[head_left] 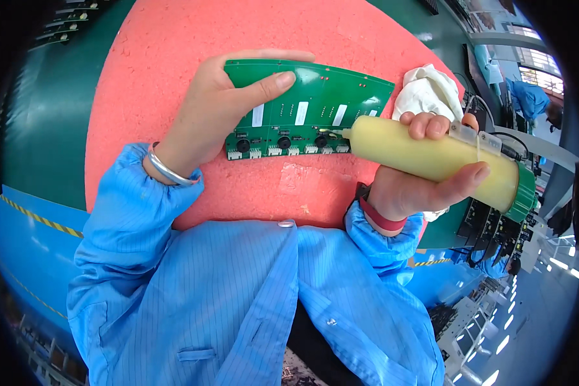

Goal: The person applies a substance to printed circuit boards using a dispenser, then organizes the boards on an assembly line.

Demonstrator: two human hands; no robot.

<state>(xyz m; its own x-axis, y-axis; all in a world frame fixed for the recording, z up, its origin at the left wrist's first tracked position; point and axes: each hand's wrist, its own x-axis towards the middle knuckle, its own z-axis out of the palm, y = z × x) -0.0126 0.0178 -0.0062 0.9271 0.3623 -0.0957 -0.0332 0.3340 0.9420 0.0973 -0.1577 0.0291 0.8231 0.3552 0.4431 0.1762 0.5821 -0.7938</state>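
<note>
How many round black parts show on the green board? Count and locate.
3 round black parts on the green board: one leftmost, one mid-row, one by the nozzle of the bottle, which may hide more.

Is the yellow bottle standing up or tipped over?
Tipped: the yellow bottle lies sideways in the right hand, nozzle toward the green board, green cap at the other end.

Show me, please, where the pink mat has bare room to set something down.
Bare patches: the pink mat beyond the green circuit board; the mat's left side, outside the left hand; a narrower strip between board and blue coat. Crowded: the right side, with the right hand, yellow bottle and white cloth.
</note>
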